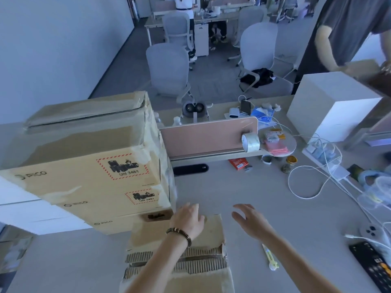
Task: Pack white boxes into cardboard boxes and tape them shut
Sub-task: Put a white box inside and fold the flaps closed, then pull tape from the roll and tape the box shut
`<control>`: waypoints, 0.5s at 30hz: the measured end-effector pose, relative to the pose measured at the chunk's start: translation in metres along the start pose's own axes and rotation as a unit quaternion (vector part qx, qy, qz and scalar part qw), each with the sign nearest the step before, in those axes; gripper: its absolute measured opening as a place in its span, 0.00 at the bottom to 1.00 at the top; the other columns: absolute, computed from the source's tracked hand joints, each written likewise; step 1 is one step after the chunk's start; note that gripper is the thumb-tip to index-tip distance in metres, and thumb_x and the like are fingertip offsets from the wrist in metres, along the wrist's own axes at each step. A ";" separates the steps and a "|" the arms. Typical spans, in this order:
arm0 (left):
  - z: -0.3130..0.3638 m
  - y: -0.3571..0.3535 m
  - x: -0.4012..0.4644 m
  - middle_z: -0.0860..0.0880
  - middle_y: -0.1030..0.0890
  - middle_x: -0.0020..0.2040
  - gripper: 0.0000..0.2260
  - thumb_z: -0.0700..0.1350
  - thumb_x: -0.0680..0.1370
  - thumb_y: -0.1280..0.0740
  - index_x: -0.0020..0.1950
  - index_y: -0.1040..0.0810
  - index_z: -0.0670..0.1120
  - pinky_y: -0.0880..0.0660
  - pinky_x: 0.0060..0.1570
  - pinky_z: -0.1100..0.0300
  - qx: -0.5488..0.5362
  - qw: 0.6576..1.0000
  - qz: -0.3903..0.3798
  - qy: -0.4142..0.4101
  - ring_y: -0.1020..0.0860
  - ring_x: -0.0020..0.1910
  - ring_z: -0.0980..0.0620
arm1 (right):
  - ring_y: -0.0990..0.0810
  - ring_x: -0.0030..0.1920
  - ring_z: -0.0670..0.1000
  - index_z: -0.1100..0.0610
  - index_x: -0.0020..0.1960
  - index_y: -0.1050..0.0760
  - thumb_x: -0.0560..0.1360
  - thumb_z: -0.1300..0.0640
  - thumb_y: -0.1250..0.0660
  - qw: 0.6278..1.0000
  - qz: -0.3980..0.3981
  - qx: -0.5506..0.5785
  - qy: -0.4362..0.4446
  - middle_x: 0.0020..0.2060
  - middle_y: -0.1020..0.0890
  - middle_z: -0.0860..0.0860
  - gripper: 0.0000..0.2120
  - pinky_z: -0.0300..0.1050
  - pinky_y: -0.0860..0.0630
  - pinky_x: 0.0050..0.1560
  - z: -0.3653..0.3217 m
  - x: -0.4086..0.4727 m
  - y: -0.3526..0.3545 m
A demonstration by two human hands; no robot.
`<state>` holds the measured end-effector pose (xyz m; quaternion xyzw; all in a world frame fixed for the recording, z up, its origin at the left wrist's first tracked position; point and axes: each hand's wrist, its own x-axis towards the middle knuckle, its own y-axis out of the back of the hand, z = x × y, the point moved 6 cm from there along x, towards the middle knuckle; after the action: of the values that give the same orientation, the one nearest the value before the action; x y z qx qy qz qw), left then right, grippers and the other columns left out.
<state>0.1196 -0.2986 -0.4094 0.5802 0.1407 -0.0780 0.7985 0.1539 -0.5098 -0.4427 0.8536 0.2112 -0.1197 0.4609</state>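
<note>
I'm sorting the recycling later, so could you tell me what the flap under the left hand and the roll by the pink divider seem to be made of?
The flap looks like brown corrugated cardboard with a matte finish: its torn edge shows the fluted ribs. The roll seems to be clear plastic packing tape, glossy and see-through with bright highlights; its core is hard to judge.

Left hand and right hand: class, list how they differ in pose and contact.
The left hand rests on the cardboard flap and wears a beaded bracelet; the right hand hovers over the bare desk, touching nothing, its wrist bare. Both have relaxed, spread fingers and hold nothing.
</note>
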 end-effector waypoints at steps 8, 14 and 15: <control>0.091 0.022 0.087 0.46 0.22 0.57 0.13 0.51 0.81 0.40 0.60 0.26 0.45 0.25 0.56 0.52 0.015 0.999 -0.012 -0.041 0.23 0.56 0.45 | 0.30 0.71 0.53 0.50 0.73 0.30 0.82 0.46 0.41 0.999 0.039 -0.012 -0.020 0.73 0.30 0.51 0.21 0.47 0.34 0.68 0.025 0.043 0.076; 0.129 0.037 0.148 0.45 0.20 0.53 0.10 0.49 0.79 0.39 0.55 0.25 0.44 0.23 0.51 0.53 -0.005 1.000 -0.004 -0.029 0.22 0.51 0.45 | 0.29 0.69 0.55 0.51 0.73 0.30 0.82 0.46 0.42 0.997 0.044 -0.052 -0.032 0.71 0.28 0.54 0.21 0.49 0.31 0.65 0.039 0.081 0.135; 0.135 0.040 0.157 0.45 0.20 0.54 0.11 0.49 0.79 0.39 0.56 0.25 0.44 0.23 0.50 0.54 -0.008 1.000 -0.002 -0.028 0.21 0.51 0.45 | 0.28 0.68 0.55 0.52 0.72 0.29 0.82 0.46 0.42 0.997 0.047 -0.058 -0.030 0.70 0.27 0.55 0.21 0.50 0.30 0.64 0.039 0.087 0.144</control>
<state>0.2986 -0.4079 -0.3837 0.5712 0.1201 -0.0941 0.8065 0.2979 -0.5906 -0.3921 0.8302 0.1634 -0.1114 0.5212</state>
